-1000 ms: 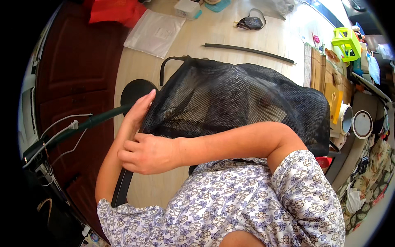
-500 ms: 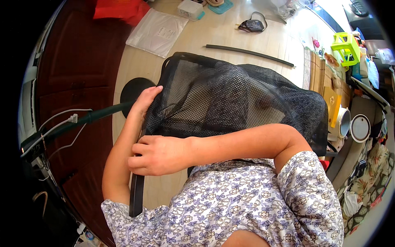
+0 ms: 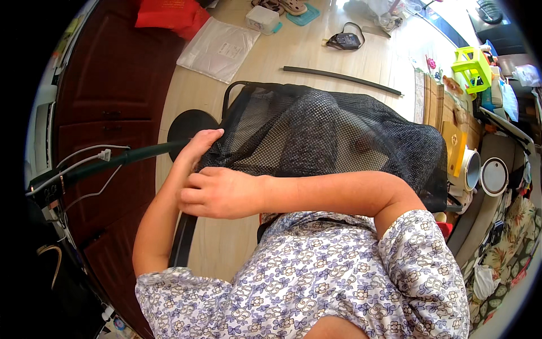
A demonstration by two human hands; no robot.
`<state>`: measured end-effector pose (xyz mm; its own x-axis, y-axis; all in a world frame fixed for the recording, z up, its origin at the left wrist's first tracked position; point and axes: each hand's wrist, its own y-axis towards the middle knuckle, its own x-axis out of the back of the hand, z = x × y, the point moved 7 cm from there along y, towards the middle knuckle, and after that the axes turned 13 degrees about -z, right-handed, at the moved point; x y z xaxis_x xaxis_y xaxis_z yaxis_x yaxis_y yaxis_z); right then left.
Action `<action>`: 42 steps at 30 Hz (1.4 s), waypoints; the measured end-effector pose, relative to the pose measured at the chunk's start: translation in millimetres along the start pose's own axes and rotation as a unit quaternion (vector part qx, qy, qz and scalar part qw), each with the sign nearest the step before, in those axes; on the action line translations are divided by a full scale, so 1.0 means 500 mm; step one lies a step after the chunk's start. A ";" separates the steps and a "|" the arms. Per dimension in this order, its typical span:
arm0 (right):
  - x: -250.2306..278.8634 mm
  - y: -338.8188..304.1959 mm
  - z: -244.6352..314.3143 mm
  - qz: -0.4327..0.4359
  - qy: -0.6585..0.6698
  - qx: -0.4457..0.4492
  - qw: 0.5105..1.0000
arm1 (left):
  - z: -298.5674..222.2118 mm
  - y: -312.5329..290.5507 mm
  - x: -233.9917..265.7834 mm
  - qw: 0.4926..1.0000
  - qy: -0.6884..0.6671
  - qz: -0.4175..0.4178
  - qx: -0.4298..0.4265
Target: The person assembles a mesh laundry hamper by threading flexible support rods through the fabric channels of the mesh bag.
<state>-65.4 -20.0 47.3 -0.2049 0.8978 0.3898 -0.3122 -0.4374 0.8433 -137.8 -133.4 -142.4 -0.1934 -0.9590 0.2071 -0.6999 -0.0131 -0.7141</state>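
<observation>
A large black mesh cover (image 3: 313, 133) is spread over a black tube frame (image 3: 227, 99), whose bare curved corner shows at the far left. My left hand (image 3: 202, 148) is closed at the cover's left edge, its far fingertips lying on the mesh and the rest hidden. Just nearer to me, my right hand (image 3: 223, 193) reaches across from the right. Its fingers curl round a flat black bar (image 3: 183, 240) where the bar meets the bunched mesh edge. The bar's near end lies beside my left upper arm.
A loose black rod (image 3: 341, 80) lies on the floor beyond the cover. To the left are a dark green pole (image 3: 149, 151) with a round black base (image 3: 183, 121) and dark red cabinets (image 3: 107, 169). A plastic packet (image 3: 220, 50) and a green stool (image 3: 473, 69) lie farther off.
The mesh has slid toward me off the frame's far left corner, leaving that tube bare. My right hand has moved slightly away from me, and my left slightly nearer.
</observation>
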 end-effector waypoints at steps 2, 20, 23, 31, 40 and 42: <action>0.002 -0.016 -0.011 0.021 -0.008 0.003 1.000 | -0.010 -0.011 -0.002 1.000 -0.009 -0.011 -0.022; 0.019 0.007 0.039 -0.014 0.070 -0.010 0.997 | -0.005 -0.021 -0.017 0.998 -0.047 -0.044 0.016; 0.024 -0.005 0.031 -0.024 0.078 -0.006 0.997 | 0.002 -0.013 -0.018 0.998 -0.045 -0.044 0.002; 0.032 0.000 0.038 -0.046 0.091 -0.050 0.994 | -0.015 -0.013 -0.010 0.994 0.089 -0.058 -0.026; 0.049 0.011 0.051 -0.099 0.089 -0.045 0.990 | -0.049 -0.038 -0.018 0.989 0.115 -0.080 -0.039; 0.050 0.012 0.049 -0.104 0.086 -0.043 0.990 | -0.050 -0.047 -0.017 0.993 0.073 -0.085 -0.027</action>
<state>-49.8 1.3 71.0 -0.2814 0.9500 0.1354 -0.4399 -0.2531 0.8616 -136.9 -117.9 -110.8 -0.1647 -0.8927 0.4195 -0.7665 -0.1518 -0.6240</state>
